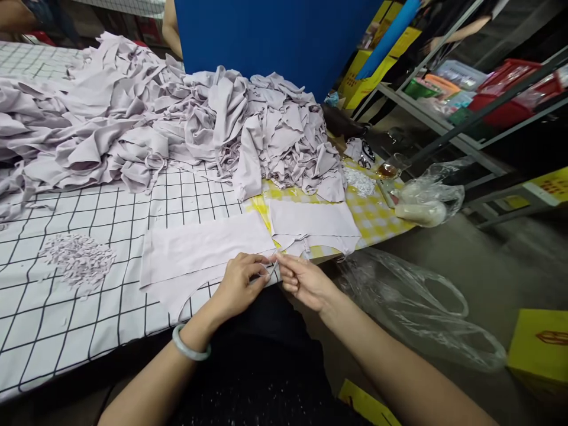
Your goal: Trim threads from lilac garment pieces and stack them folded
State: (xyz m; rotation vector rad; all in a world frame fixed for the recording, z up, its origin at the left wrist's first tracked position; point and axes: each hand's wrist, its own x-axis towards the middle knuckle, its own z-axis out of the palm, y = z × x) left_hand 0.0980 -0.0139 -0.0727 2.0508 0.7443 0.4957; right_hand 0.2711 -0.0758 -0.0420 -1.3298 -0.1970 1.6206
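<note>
At the table's front edge, my left hand (242,281) and my right hand (306,280) meet, both with fingers closed. Between their fingertips runs a narrow pale fabric strip (274,267), part of which the fingers hide. To the left, a flat cut fabric piece (208,242) in pale lilac lies under and beside my left hand, its curved edge towards me. A second flat fabric piece (315,222) lies just beyond my right hand. A small pile of fabric snippets (78,260) sits farther left.
A large heap of lilac garment pieces (177,124) covers the back of the checked tablecloth (110,213). Behind it stands a blue panel (270,35). White bits (360,180) and a plastic bag (428,201) lie right. A clear bag (412,296) hangs below the edge.
</note>
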